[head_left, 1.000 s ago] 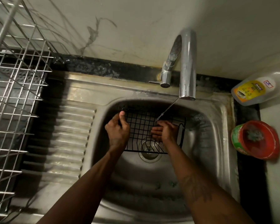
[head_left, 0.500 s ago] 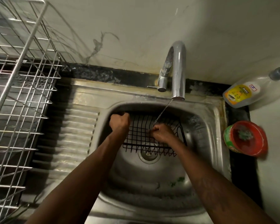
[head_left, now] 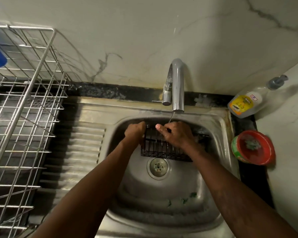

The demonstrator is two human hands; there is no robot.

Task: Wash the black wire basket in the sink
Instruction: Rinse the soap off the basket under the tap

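Steel sink (head_left: pixel 218 169): left hand (head_left: pixel 134 133) grasps the basket (head_left: pixel 155 148) at its 9 o'clock end; right hand (head_left: pixel 175 134) on top, hold unclear. Light, stiff, likely slippery: take the rim.

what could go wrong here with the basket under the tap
The wet basket, gripped at its edge by the left hand, may slip and drop. The stream from the tap lands by the right hand and could splash outward. Green scraps might wash down and clog the drain.

Dim light; veined pale marble wall (head_left: pixel 144 31) above a black counter (head_left: pixel 110 92).
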